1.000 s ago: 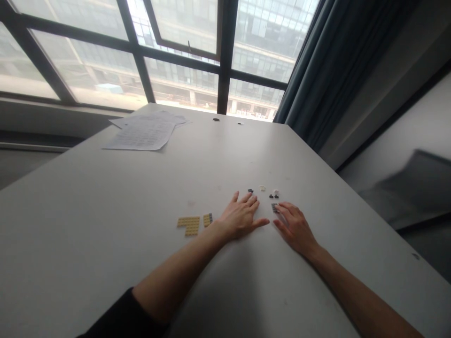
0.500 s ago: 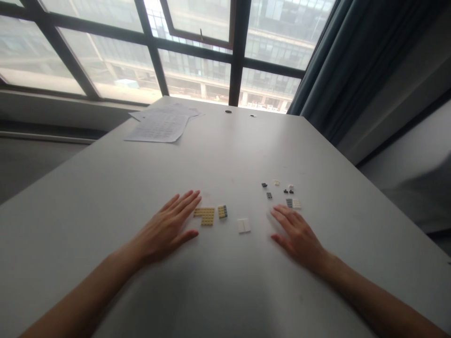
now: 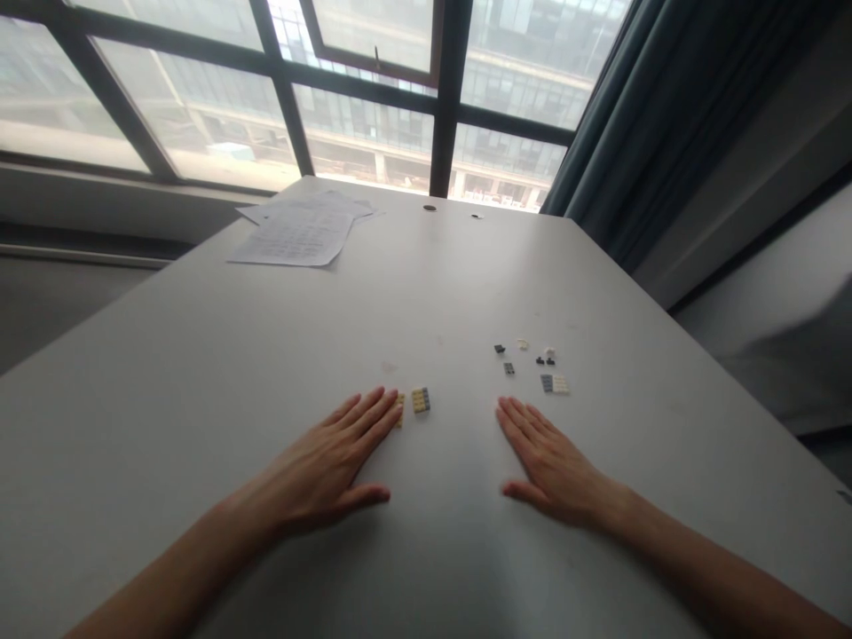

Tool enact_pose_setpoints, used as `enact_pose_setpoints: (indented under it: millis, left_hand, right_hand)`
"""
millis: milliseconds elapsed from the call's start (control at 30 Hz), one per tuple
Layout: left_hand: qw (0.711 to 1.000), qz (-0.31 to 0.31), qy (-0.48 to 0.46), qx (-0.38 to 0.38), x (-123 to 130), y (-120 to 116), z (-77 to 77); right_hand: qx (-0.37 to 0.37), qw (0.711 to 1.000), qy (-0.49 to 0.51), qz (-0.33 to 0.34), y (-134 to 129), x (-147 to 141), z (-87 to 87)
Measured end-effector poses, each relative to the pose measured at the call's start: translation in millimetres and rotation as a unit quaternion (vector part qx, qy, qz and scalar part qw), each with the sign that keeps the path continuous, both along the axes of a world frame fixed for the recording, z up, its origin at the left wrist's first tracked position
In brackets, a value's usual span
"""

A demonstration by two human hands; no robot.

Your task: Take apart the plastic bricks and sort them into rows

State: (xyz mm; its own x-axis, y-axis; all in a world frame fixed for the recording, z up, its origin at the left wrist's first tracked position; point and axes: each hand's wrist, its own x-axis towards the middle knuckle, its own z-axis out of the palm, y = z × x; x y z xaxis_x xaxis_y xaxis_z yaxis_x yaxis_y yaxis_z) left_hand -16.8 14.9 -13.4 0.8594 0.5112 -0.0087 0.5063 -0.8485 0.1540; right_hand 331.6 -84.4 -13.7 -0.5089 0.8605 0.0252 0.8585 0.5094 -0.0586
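My left hand (image 3: 336, 466) is open, palm down, thumb spread from the other fingers. Its fingertips cover most of a tan studded plate (image 3: 400, 411), leaving just the right edge visible. Just right of that lies a small tan-and-grey brick piece (image 3: 421, 400), apart from both hands. My right hand (image 3: 549, 466) is also open and palm down, with its thumb out to the left. Beyond its fingers sits a grey-and-white studded piece (image 3: 555, 384). I cannot see what, if anything, is beneath either palm.
Small toy brick parts lie at the right: a dark piece (image 3: 499, 350), a grey piece (image 3: 509, 368), black bits (image 3: 545, 361) and white bits (image 3: 523, 343). Printed papers (image 3: 293, 235) rest at the white table's (image 3: 426, 302) far left. Windows and a dark curtain (image 3: 639, 133) stand behind.
Both hands have come nearer to me; the left also shifted right, over the tan plate, and the right slightly left. The white square piece between them has gone from view.
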Motion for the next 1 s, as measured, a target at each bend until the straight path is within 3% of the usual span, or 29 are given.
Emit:
enact_pose_setpoints:
  millis: [133, 267, 433, 600, 700, 800, 1000]
  left_hand:
    - [1.0, 0.007, -0.002, -0.007, -5, -12, 2.3]
    - [0.999, -0.006, -0.019, -0.034, 2, -41, 4.8]
    - [0.996, -0.049, -0.022, -0.076, 55, -69, 5.0]
    - [0.995, -0.054, -0.061, -0.05, 132, -43, 0.9]
    - [0.996, -0.034, -0.071, -0.028, 162, -21, -2.0]
    - [0.997, -0.029, -0.076, -0.012, 173, -13, -4.3]
    - [0.995, -0.041, -0.09, 0.011, 169, -16, -0.3]
  right_hand:
    - [0.013, 0.999, -0.036, -0.022, -1, 29, -5.8]
    - [0.03, 0.998, -0.044, -0.027, -3, 39, -8.7]
    - [0.039, 0.998, -0.032, -0.03, -6, 41, -9.8]
    - [0.054, 0.998, -0.022, -0.039, -10, 42, -9.3]
    - [0.06, 0.997, -0.02, -0.043, -10, 43, -9.5]
    - [0.058, 0.997, -0.022, -0.049, -10, 42, -10.2]
    - [0.052, 0.997, -0.024, -0.06, -10, 41, -10.2]
